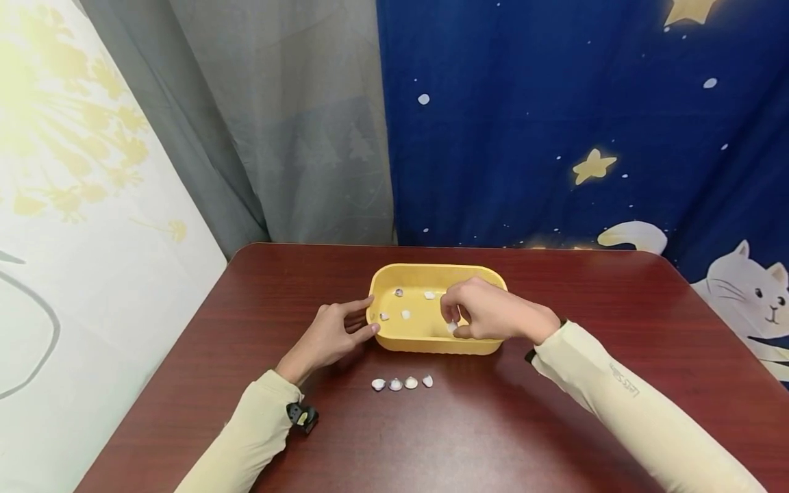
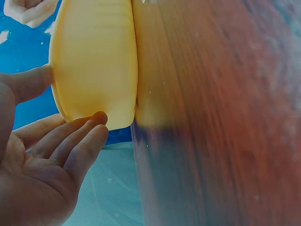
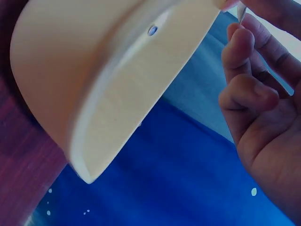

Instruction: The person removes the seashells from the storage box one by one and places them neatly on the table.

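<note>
A yellow plastic tub [image 1: 425, 346] stands on the table with several small seashells [image 1: 405, 315] spread over its floor. My left hand [image 1: 329, 333] holds the tub's left end; in the left wrist view, its thumb [image 2: 35, 82] meets the rim and the other fingers lie along the outer wall. Over the tub's right part, my right hand [image 1: 487, 311] pinches a small white seashell [image 1: 452, 326] between thumb and fingertips. That shell shows edge-on in the right wrist view, at the top. In front of the tub, several seashells [image 1: 395, 385] lie in a short row.
The table [image 1: 524, 438] is dark reddish wood with a glossy top. Behind it hang a grey curtain [image 1: 308, 137] and a blue one [image 1: 493, 137] with stars. A white patterned panel [image 1: 74, 274] is at the left. A black strap device [image 1: 302, 416] sits on the left wrist.
</note>
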A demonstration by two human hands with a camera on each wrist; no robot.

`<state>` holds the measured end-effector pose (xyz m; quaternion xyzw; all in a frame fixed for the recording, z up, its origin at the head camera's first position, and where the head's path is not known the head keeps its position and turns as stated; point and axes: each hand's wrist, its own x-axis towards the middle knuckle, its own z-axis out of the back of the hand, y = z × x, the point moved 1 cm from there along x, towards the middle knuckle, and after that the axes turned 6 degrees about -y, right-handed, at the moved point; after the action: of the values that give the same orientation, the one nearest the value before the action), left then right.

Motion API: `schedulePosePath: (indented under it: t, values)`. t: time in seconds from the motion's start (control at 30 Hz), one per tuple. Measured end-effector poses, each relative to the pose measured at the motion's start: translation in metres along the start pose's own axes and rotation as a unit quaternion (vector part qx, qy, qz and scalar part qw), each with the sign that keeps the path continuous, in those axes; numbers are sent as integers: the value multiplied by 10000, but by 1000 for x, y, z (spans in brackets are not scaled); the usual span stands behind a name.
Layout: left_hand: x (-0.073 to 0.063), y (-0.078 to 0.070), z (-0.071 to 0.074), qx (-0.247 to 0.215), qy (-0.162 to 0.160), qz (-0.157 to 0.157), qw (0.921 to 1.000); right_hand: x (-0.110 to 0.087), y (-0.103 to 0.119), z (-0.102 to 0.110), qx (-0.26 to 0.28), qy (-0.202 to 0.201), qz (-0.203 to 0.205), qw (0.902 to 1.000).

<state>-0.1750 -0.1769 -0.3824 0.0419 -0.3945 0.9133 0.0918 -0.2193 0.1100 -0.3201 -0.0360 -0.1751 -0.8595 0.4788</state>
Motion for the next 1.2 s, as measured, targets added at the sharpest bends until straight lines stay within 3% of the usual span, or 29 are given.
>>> schedulePosePath:
  t: [0.2,0.6,0.97,1.2]
  values:
    - [-2,1,0,36,-39,-22,10000,-13,14,-3,96,-63,63,9999]
    - [-7,-6,3,738,-44,-106,9972,-25,28,-15,225,-39,124,9997]
    - [-7,-8,2,1081,-182,-213,9937,-33,37,-39,-294,71,150,9994]
    - [-7,-8,3,1041,-195,-232,9941,-34,43,-57,-833,42,139,9964]
